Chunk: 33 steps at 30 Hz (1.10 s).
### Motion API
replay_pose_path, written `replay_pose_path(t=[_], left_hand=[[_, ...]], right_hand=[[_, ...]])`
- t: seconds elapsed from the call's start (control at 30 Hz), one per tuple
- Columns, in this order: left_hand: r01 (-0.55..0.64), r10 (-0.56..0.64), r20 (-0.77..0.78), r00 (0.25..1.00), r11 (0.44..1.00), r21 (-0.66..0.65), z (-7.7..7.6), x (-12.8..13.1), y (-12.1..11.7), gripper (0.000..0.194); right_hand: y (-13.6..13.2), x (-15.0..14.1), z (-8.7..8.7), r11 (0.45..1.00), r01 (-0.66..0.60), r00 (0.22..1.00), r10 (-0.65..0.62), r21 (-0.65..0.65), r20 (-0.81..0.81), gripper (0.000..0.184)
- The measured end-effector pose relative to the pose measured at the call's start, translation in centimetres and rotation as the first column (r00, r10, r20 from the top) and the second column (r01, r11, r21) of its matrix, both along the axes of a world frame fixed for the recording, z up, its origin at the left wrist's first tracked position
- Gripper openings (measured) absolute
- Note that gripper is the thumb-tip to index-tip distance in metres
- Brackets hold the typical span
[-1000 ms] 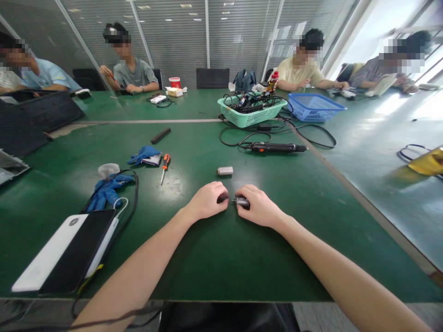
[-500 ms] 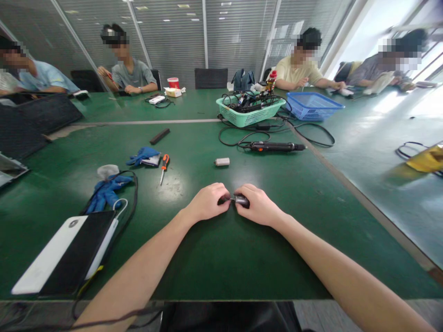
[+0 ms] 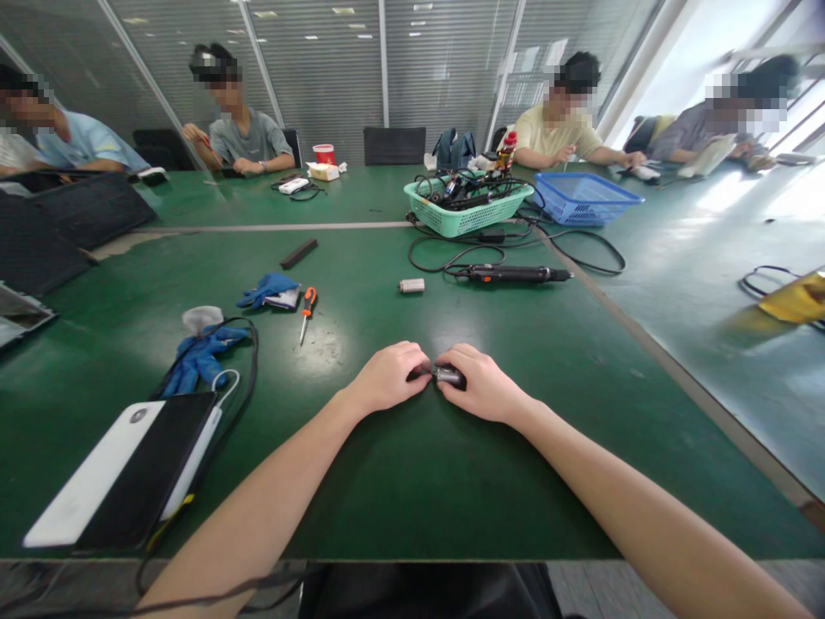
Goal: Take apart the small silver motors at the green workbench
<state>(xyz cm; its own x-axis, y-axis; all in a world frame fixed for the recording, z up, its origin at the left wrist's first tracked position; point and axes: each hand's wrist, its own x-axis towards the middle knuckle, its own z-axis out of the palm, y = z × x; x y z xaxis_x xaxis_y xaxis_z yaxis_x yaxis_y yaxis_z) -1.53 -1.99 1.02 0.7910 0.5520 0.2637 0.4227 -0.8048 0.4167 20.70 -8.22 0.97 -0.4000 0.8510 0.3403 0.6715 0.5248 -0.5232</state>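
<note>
My right hand [image 3: 477, 383] is closed around a small dark grey metal cylinder [image 3: 449, 376] with a thin pin at its left end. Close beside it, my left hand [image 3: 394, 376] is closed with thumb and fingertips at that pin; whatever it pinches is too small and shaded to name. Both hands rest low over the green table [image 3: 451, 490]. Beyond them lies a pale, pinkish-silver cylinder [image 3: 412, 285] on its side, apart from either hand.
To the left lie an orange-handled screwdriver [image 3: 308, 311], blue gloves [image 3: 199, 357] and a white-and-black device [image 3: 122, 473] with cables. A black electric screwdriver [image 3: 516, 274] lies ahead, near a green basket [image 3: 461, 219] of tools and a blue basket [image 3: 586, 202]. Several people sit across the table.
The pale cylinder has rolled away from me across the table. My left fingertips have shifted slightly right, closer to the dark cylinder's end; my right hand stays nearly still.
</note>
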Motion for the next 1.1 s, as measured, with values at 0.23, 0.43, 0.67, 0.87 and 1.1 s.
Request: replay_pose_path(t=[0.23, 0.43, 0.67, 0.87, 1.1], left_hand=[[-0.008, 0.008, -0.002, 1.000, 1.000, -0.026, 0.4, -0.2, 0.1, 0.003], [-0.024, 0.024, 0.011, 1.000, 0.998, -0.052, 1.0, -0.7, 0.2, 0.009], [-0.021, 0.019, -0.025, 1.000, 0.996, -0.087, 2.0, -1.2, 0.6, 0.012], [-0.037, 0.035, -0.017, 0.999, 0.991, -0.131, 2.1, -1.6, 1.0, 0.013], [-0.009, 0.010, 0.009, 1.000, 0.994, -0.112, 2.0, -1.3, 1.1, 0.014]], right_hand=[[0.2, -0.2, 0.2, 0.999, 0.029, 0.999, -0.030, -0.026, -0.032, 0.028], [7.3, -0.6, 0.8, 0.977, 0.195, 0.972, -0.204, -0.088, -0.116, 0.028], [23.2, -3.8, 2.9, 0.970, 0.226, 0.892, -0.245, 0.094, 0.379, 0.059], [26.9, -5.1, 2.7, 0.930, 0.364, 0.841, -0.355, 0.059, 0.409, 0.047], [24.4, -5.4, 0.7, 0.978, 0.181, 0.902, -0.206, 0.100, 0.380, 0.033]])
